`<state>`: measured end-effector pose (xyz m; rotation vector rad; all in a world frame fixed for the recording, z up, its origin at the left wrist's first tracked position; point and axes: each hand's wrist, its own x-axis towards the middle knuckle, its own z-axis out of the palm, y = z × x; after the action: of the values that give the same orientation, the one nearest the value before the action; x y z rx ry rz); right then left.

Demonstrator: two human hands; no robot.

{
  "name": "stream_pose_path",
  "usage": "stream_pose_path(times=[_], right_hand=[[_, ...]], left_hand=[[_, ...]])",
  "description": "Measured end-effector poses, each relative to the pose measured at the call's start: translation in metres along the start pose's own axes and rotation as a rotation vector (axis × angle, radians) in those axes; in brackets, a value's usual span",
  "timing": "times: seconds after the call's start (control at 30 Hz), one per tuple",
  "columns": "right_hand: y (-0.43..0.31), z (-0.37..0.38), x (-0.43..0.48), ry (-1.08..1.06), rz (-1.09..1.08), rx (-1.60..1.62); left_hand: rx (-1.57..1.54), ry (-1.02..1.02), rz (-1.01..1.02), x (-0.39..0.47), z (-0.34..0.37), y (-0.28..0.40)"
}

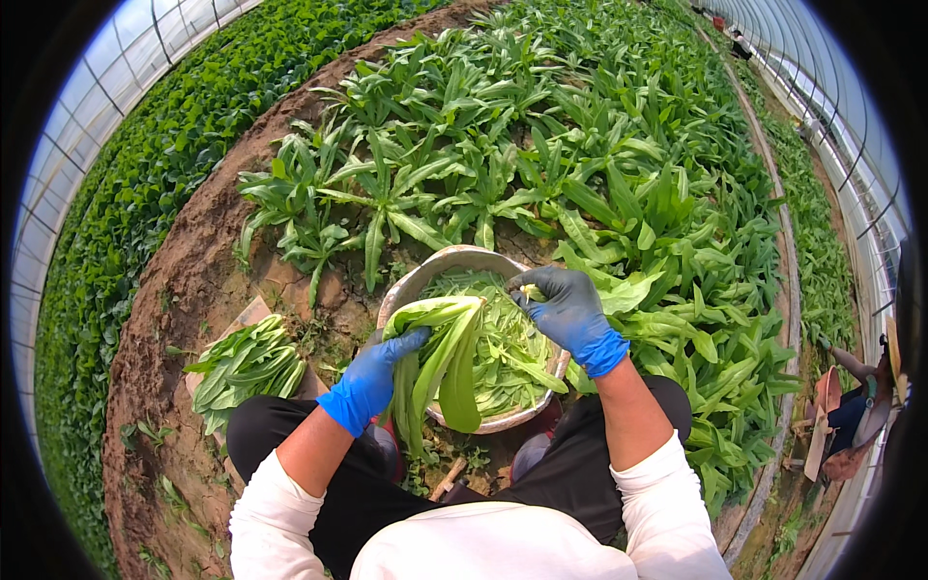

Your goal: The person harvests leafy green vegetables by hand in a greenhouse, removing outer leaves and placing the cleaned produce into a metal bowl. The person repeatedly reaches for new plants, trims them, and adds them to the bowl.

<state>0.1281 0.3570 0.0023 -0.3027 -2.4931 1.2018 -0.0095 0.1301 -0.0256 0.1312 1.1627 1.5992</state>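
My left hand [371, 373], in a blue glove with darkened fingers, grips a head of leaf lettuce [446, 355] from the side. Its pale cut end points up and to the right, and its long leaves hang down. Beneath it stands a round, worn basin [406, 283] with loose leaves and trimmings [518, 362] inside. Over the basin's right side, my right hand [569, 308] in a soiled blue glove pinches a small pale yellowish piece [533, 292]; its exact kind is unclear. The basin sits between my boots [384, 449].
Left of my knee, a bundle of leafy heads [250, 366] lies on a flat board [254, 313]. Lettuce plants [435, 159] grow ahead and right. A bare soil strip [181, 275] borders darker greens [181, 138]. Another person [863, 413] is at the right edge beside a long pipe-like strip [790, 290].
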Motion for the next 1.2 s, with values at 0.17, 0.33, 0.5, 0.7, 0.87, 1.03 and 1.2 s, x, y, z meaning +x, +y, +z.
stream_pose_path(times=[0.17,0.33,0.5,0.7,0.87,1.03,1.2], right_hand=[[-0.010,0.015,-0.001,-0.261,0.418,0.827],[-0.015,0.031,-0.006,-0.106,0.271,0.974],[0.000,0.026,-0.004,0.050,0.465,0.826],[-0.003,0.037,-0.008,0.020,0.357,0.698],[-0.015,0.059,-0.012,-0.051,0.425,1.007],[-0.010,0.067,-0.009,-0.009,0.369,0.923],[-0.005,0.080,-0.008,0.038,0.495,1.119]], left_hand=[[-0.151,-0.031,-0.088,0.003,0.007,-0.006],[-0.134,-0.112,-0.138,0.003,0.016,-0.017],[0.078,-0.058,0.046,0.009,0.013,-0.008],[0.883,-0.136,0.820,0.025,0.006,0.020],[0.397,-0.261,0.339,0.024,0.034,-0.013],[0.166,-0.209,0.307,0.024,0.039,-0.022],[0.366,-0.054,0.335,0.030,0.049,-0.033]])
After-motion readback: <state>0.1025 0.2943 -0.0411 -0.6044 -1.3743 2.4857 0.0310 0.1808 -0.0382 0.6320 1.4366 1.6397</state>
